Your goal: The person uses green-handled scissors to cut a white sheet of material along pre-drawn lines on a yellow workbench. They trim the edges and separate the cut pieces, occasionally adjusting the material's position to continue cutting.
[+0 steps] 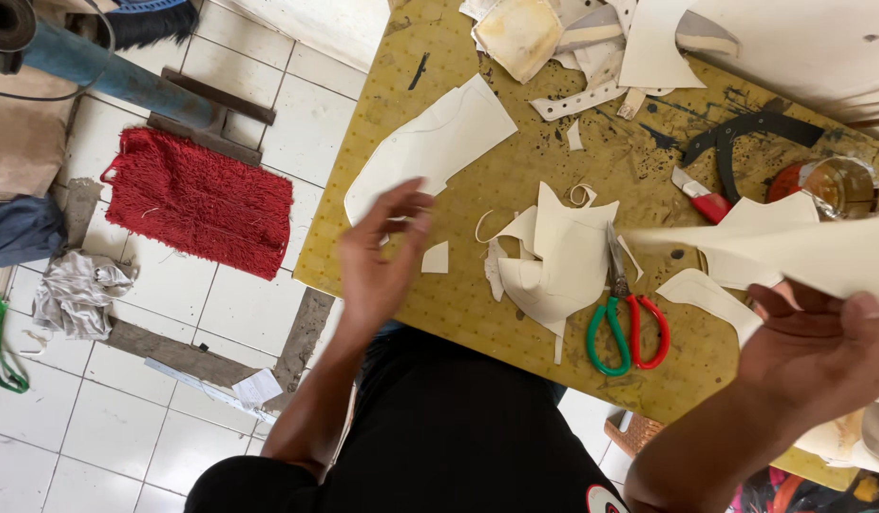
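Note:
My right hand [820,347] grips a large cream sheet [791,252] that stretches leftward above the yellow pegboard table [382,114]. My left hand [378,261] hovers open over the table's near left edge, fingers spread, holding nothing. It is nearest a cut white pattern piece [430,142] and a small white scrap [437,257]. Scissors with one green and one red handle [627,318] lie shut on the table between my hands, beside a pile of cream offcuts [554,261].
A red-handled knife [701,195], a black curved strip [744,133] and a glass [843,185] sit at the back right. More scraps [573,43] are heaped at the far edge. On the tiled floor lie a red mat [202,199] and grey cloth [78,290].

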